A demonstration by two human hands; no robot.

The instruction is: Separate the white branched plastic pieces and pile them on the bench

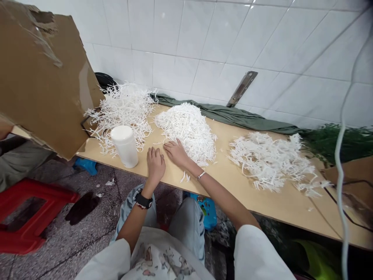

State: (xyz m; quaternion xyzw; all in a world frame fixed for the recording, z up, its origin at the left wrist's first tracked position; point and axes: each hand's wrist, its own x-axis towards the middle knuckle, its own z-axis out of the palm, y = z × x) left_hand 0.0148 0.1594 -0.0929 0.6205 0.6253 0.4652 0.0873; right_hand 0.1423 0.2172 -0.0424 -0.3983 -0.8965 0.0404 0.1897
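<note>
My left hand lies palm down on the light wooden table, just right of a white plastic jar. My right hand rests flat at the near edge of a dense middle heap of small white plastic pieces, its fingers touching the pile. Neither hand holds anything I can see. A looser heap of white branched plastic sprigs sits behind the jar at the left. Another spread of white sprigs lies to the right.
A large piece of brown cardboard fills the upper left. A green cloth runs along the white tiled wall, with green foliage at the right. A red stool stands on the floor at left. A white cable hangs at right.
</note>
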